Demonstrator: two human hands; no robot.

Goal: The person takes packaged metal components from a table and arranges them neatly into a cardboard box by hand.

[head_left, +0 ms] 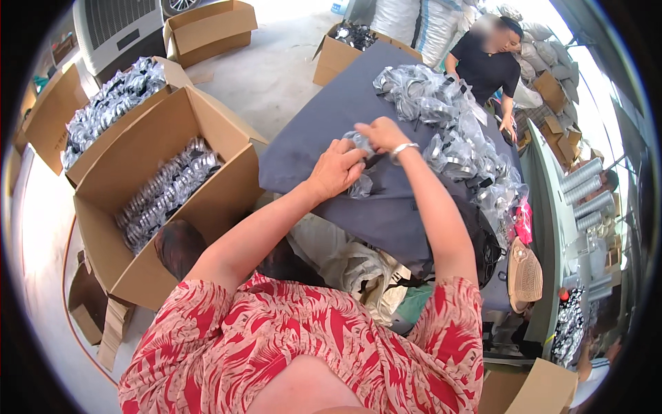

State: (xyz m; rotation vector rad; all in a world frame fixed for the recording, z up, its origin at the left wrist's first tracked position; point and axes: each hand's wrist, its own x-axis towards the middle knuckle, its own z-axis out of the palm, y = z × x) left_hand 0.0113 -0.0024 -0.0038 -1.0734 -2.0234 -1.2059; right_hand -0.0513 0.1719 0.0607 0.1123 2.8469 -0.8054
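Over the grey cloth-covered table (303,138), my left hand (335,170) and my right hand (383,135) meet at a small clear plastic bag (359,141). My fingers are closed on it from both sides. What lies inside the bag is mostly hidden by my hands. Just below them, a loose end of clear plastic (360,186) rests near the table edge; I cannot tell if it belongs to the same bag. Beyond my right hand spreads a heap of bagged round metal parts (427,96), shiny with some black bits. A bracelet circles my right wrist.
To the left stands an open cardboard box (110,200) with rows of bagged metal parts; a second full box (76,152) is behind it. A co-worker (486,65) is at the table's far right. A woven hat (525,276) and a pink item (523,222) sit at the right edge.
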